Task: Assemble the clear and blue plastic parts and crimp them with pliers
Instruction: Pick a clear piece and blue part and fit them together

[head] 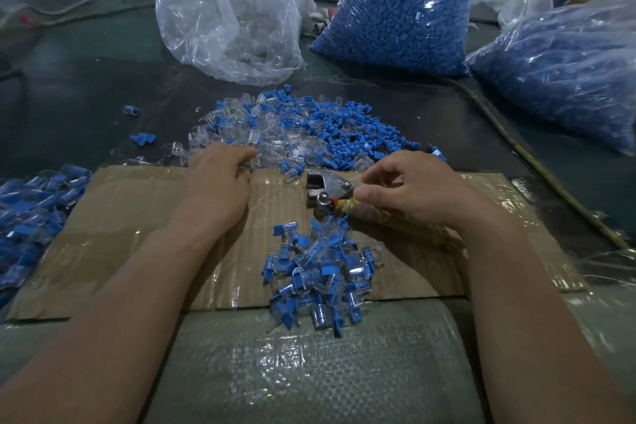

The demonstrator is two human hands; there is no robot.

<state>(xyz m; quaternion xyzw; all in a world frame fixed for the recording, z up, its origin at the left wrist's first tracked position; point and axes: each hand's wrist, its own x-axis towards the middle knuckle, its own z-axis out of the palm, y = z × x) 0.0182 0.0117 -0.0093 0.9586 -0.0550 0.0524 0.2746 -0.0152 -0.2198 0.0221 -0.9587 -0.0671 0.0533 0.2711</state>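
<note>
The right hand (413,193) gripped the pliers (327,188) on the cardboard (137,234); the left hand (220,182), fingers curled, touched loose parts (309,131) beyond it, hold unclear.

Single view here: the head camera sits above the person's forearms, facing forward and down, close over the cardboard sheet (113,210) at mid-frame. Beyond the cardboard sheet, the pile of clear and blue parts (309,127), then bags (402,7) bending along the wide-angle top edge.
</note>
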